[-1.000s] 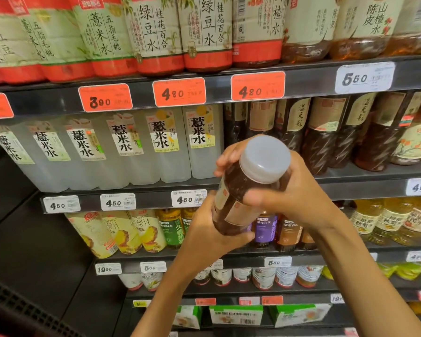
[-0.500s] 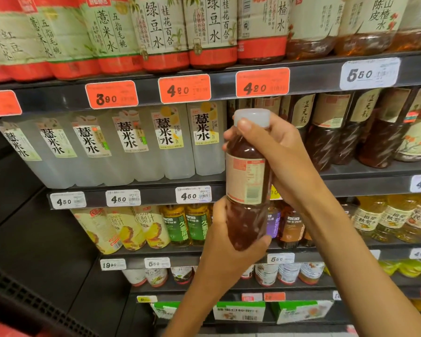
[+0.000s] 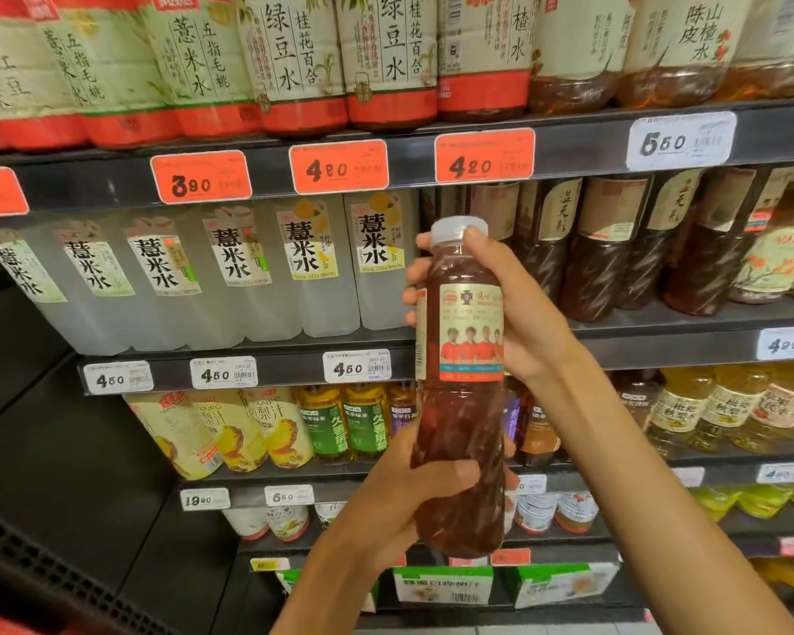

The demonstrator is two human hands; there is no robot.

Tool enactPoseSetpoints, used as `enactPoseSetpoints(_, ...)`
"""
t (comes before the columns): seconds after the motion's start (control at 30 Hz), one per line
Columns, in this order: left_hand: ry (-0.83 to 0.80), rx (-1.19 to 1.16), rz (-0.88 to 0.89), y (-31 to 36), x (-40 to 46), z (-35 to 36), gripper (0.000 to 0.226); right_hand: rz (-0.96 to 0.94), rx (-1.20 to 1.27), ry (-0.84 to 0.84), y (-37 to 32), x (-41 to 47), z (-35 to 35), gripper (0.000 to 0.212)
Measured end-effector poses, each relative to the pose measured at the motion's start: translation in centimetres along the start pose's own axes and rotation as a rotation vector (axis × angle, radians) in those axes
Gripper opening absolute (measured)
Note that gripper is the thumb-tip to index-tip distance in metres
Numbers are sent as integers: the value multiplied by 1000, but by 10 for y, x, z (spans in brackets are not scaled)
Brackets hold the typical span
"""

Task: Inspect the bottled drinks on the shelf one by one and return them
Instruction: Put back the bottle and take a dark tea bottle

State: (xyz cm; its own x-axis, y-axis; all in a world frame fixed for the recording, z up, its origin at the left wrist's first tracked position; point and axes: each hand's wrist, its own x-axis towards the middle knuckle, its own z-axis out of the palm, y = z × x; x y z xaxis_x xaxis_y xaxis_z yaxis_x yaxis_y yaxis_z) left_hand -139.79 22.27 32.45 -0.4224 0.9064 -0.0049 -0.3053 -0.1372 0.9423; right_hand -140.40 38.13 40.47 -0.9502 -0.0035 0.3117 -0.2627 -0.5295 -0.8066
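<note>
I hold a bottle of dark red-brown drink point(image 3: 464, 433) upright in front of the shelf. It has a white cap and a label with figures in red shirts facing me. My left hand point(image 3: 399, 501) grips its lower part from the left, thumb across the front. My right hand point(image 3: 519, 309) grips the neck and upper label from the right, with fingertips wrapped round the far side. Similar dark bottles point(image 3: 601, 249) stand on the shelf just behind and to the right of it.
Pale milky bottles point(image 3: 230, 272) fill the shelf to the left. Big red-based bottles point(image 3: 294, 61) stand on the top shelf. Juice and green tea bottles point(image 3: 326, 423) sit below. Price tags line the dark shelf edges point(image 3: 661, 346). A black side panel point(image 3: 65, 451) is at left.
The bottle went from tilted with its cap towards me to upright, and it has turned so the pictured label side faces me. Both hands stayed on it.
</note>
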Motion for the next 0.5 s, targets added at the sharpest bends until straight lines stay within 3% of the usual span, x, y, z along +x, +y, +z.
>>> enactPoseSetpoints(0.07,33,36,-22,-1,-1,-1,63,-21,-32,87,0,-2,-2,33)
enactPoseSetpoints(0.27,250,267,52,5,4,0,87,-146,-219,287,-5,-6,-6,24)
enactPoseSetpoints(0.4,295,265,18,3,7,8,92,-110,-215,252,-7,-7,-5,31)
enactPoseSetpoints(0.5,214,114,-23,3,4,9,95,-66,-36,186,-7,-6,-5,37)
